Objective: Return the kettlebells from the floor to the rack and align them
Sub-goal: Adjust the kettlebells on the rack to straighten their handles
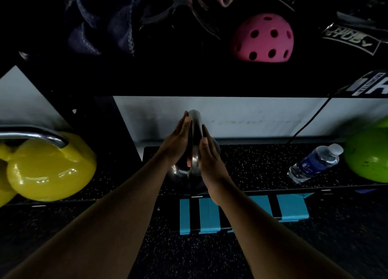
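Note:
A dark kettlebell (178,171) with a steel handle (195,129) stands on the rack's lower shelf (252,165), in the middle. My left hand (175,144) presses flat against the handle's left side. My right hand (210,161) presses against its right side, so the handle is clamped between both palms. A yellow kettlebell (50,169) with a chrome handle sits on the same shelf at the left, with another yellow one partly cut off beside it. A green kettlebell (369,155) sits at the far right edge.
A plastic water bottle (315,163) lies on the shelf between the dark and green kettlebells. The upper shelf holds a pink perforated ball (262,40), dark cloth and straps. A blue-and-black block (241,211) lies on the speckled floor below the shelf.

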`<state>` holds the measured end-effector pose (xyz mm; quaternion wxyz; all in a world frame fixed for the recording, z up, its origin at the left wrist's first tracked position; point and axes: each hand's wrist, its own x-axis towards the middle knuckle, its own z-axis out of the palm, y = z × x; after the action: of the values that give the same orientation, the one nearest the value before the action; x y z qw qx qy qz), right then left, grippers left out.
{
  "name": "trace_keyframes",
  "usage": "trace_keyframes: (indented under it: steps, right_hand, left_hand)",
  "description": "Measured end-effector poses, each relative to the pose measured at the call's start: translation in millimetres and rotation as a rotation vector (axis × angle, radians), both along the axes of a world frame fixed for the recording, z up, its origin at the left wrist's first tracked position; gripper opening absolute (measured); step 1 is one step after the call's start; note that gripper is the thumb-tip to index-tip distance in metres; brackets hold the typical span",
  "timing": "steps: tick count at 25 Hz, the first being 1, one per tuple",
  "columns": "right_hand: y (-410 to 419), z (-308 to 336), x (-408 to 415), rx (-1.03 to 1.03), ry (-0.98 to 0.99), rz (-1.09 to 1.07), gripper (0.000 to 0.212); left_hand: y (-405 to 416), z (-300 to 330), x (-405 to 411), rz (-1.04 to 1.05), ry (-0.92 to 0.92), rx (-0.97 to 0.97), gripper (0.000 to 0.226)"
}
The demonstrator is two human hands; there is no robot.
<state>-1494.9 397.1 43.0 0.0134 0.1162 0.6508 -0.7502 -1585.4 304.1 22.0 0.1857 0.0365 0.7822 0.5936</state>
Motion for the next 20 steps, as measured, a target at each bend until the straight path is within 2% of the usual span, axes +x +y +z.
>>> trace_keyframes:
  steps: [14,17,20]
  right_hand:
    - [4,-1,1,0.063,-0.016,0.019,0.048]
    - [9,3,-3,0.189,-0.047,0.061,0.045]
    - [16,17,-8,0.421,-0.056,0.078,0.029]
  left_hand:
    - [-5,3,-2,-0.053,0.033,-0.077,0.055]
    - [-9,15,3,-0.027,0.122,-0.076,0.054]
    - [-19,29,11,-0.066,0.289,-0.198,0.051]
